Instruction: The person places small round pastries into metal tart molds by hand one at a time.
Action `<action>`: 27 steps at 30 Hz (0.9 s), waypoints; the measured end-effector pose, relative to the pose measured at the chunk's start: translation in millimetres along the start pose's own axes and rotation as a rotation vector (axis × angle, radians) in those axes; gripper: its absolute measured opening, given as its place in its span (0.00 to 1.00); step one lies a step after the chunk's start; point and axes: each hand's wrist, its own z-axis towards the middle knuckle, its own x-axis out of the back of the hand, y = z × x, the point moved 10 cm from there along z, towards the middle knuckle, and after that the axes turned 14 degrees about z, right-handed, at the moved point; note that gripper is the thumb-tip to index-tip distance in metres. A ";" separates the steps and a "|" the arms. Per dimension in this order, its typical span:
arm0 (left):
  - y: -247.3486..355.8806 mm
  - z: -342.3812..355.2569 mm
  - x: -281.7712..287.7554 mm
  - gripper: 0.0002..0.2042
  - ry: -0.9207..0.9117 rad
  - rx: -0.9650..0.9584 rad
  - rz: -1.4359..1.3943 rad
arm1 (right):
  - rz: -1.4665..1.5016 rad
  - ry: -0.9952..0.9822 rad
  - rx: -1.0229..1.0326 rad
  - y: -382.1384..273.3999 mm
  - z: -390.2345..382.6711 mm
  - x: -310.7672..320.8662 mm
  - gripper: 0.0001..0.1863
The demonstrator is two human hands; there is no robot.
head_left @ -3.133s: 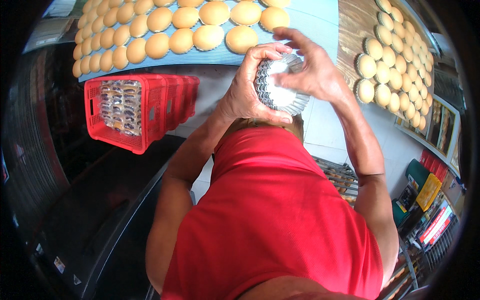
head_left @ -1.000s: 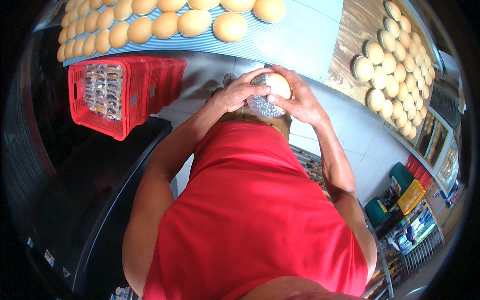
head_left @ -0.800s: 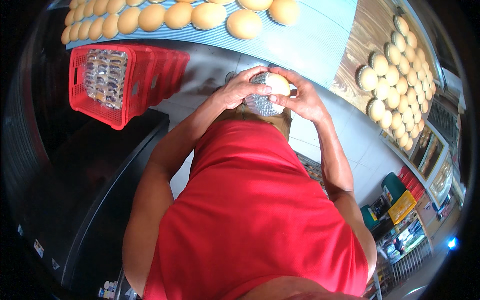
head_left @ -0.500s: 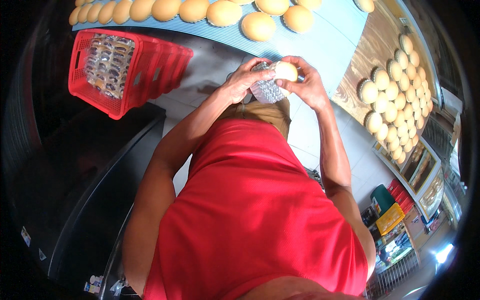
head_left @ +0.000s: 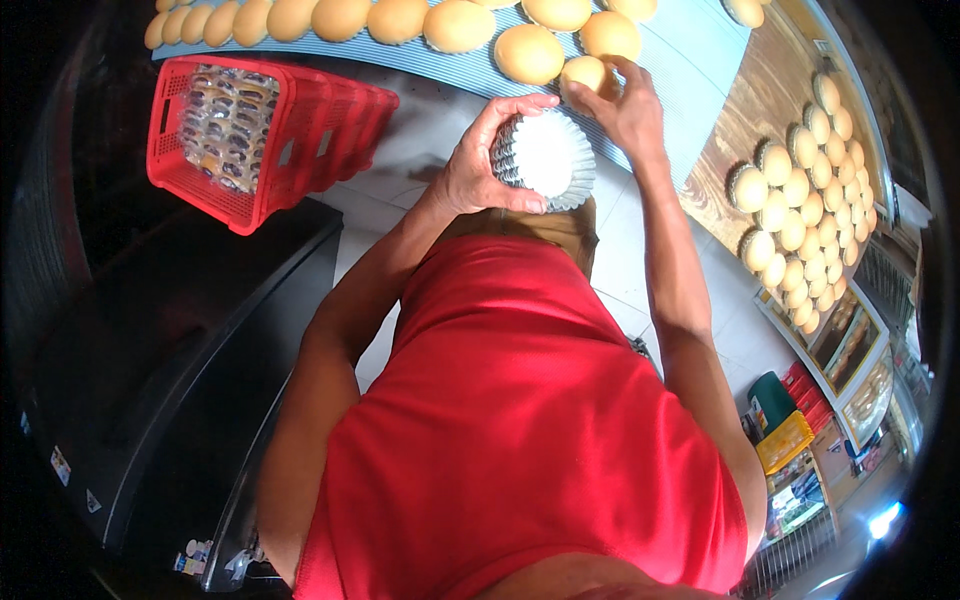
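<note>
My left hand (head_left: 468, 168) is wrapped round a stack of fluted metal cake tins (head_left: 580, 170). The mouth of the top tin faces right, and its inside shows bright white. Up and to the right, my right hand (head_left: 636, 112) grips a small round golden cake (head_left: 582, 76) between thumb and fingers, at the near edge of a blue ridged board (head_left: 690, 105). Rows of similar cakes (head_left: 528, 54) lie on that board, several of them close beside the one in my fingers.
At left stand nested red plastic crates (head_left: 262, 200) with clear-wrapped packs (head_left: 228, 130) inside. On the right, a wooden board (head_left: 722, 205) carries many more cakes (head_left: 795, 190), some still in tins. A yellow crate (head_left: 785, 443) sits at lower right. Dark panels fill the lower left.
My right hand has moved up and right, carrying the cake from beside the tins to the blue board's edge. My left hand has turned the stack so its mouth shows.
</note>
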 end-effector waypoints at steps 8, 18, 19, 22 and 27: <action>52.2 21.5 -10.3 0.48 -0.045 -0.231 0.227 | 0.323 -0.233 0.015 -75.5 -57.2 39.6 0.44; 86.3 37.1 -20.4 0.45 -0.054 -0.346 0.306 | 0.377 -0.116 -0.068 -67.5 -61.1 50.6 0.52; 89.7 37.1 -22.0 0.45 -0.055 -0.360 0.312 | 0.375 -0.143 -0.044 -70.5 -61.3 47.2 0.52; 84.1 33.2 -20.1 0.45 -0.061 -0.325 0.299 | 0.419 -0.230 -0.012 -92.4 -69.6 31.2 0.52; 90.1 25.0 -18.7 0.46 -0.086 -0.370 0.371 | 0.464 -0.161 -0.083 -65.2 -63.0 29.2 0.52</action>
